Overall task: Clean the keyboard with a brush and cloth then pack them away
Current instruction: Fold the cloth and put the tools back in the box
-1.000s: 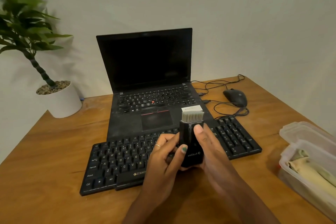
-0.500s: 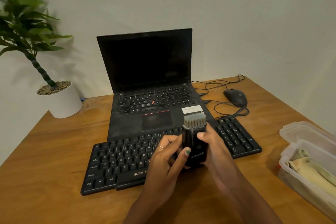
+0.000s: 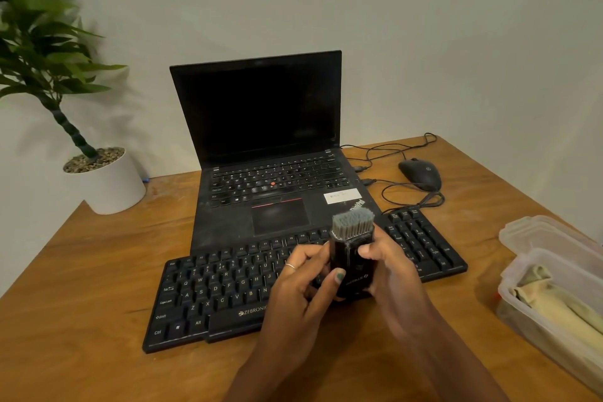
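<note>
A black keyboard (image 3: 228, 290) lies across the wooden desk in front of an open laptop. Above its middle I hold a black block-shaped brush (image 3: 354, 258) upright, its grey bristles pointing up. My left hand (image 3: 300, 290) grips the brush's left side, thumb on its front. My right hand (image 3: 391, 274) grips the right side, thumb near the top edge of the body. A yellowish cloth (image 3: 554, 300) lies folded in a clear plastic box (image 3: 509, 313) at the right.
The black laptop (image 3: 261, 147) stands open behind the keyboard. A black mouse (image 3: 421, 173) with looped cables sits at the back right. A white potted plant (image 3: 104, 183) stands at the back left. The box's lid (image 3: 535, 232) lies behind the box.
The brush has shifted slightly right and turned a little between my hands. My right thumb moved up toward the top of the brush body.
</note>
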### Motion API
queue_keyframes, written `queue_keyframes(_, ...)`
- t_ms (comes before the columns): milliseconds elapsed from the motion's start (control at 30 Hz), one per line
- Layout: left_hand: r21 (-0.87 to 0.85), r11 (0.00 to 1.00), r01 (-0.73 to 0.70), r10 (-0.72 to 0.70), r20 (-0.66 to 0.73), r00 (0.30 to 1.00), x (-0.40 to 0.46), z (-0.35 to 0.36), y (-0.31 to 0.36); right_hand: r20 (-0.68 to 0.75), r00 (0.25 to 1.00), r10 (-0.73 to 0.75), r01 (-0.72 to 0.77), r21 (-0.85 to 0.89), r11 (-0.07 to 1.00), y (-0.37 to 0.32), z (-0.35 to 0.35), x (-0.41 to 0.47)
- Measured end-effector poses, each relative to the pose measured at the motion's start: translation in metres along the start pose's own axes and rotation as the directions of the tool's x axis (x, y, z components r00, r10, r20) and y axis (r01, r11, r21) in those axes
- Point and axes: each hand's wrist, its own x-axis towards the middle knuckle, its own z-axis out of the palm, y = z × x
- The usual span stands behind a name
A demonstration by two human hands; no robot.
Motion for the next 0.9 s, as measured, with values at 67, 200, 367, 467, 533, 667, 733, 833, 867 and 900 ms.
queue_keyframes(67,-0.018,1.000,-0.001,0.001,-0.014,1.000,0.000,0.000,0.001,-0.041,0.999,-0.003,0.001,-0.042,0.999,-0.001,0.006,-0.001)
queue_keyframes(200,-0.063,0.998,0.004,-0.009,-0.069,0.998,0.002,-0.001,0.006,-0.107,0.994,-0.002,-0.015,-0.154,0.988,-0.002,0.016,-0.004)
queue_keyframes(367,-0.075,0.997,0.017,-0.022,-0.061,0.998,0.001,0.000,0.006,-0.118,0.993,-0.008,-0.011,-0.166,0.986,-0.002,0.015,-0.005)
queue_keyframes(467,-0.044,0.999,0.013,-0.016,-0.064,0.998,0.000,0.000,0.007,-0.110,0.993,-0.044,0.027,-0.155,0.988,-0.002,0.016,-0.005)
queue_keyframes(533,-0.047,0.999,0.021,-0.024,-0.061,0.998,-0.001,0.000,0.008,-0.107,0.993,-0.047,0.033,-0.134,0.990,0.000,0.016,-0.004)
queue_keyframes(667,-0.086,0.996,0.033,-0.037,-0.046,0.998,-0.001,0.000,0.012,-0.101,0.995,-0.028,0.019,-0.094,0.995,0.001,0.016,-0.004)
queue_keyframes(733,-0.157,0.987,0.038,-0.047,-0.053,0.997,-0.001,0.000,0.014,-0.072,0.997,-0.013,0.009,-0.066,0.998,0.003,0.016,-0.004)
queue_keyframes(833,-0.173,0.984,0.039,-0.050,-0.065,0.997,0.000,-0.001,0.013,-0.046,0.999,0.029,-0.030,-0.007,1.000,0.003,0.015,-0.004)
queue_keyframes(867,-0.196,0.979,0.048,-0.062,-0.066,0.996,0.000,-0.001,0.014,-0.033,0.999,0.033,-0.033,0.002,0.999,0.002,0.014,-0.005)
queue_keyframes(900,-0.223,0.973,0.054,-0.069,-0.063,0.996,0.000,-0.002,0.015,-0.018,0.999,0.035,-0.035,0.003,0.999,0.001,0.013,-0.005)
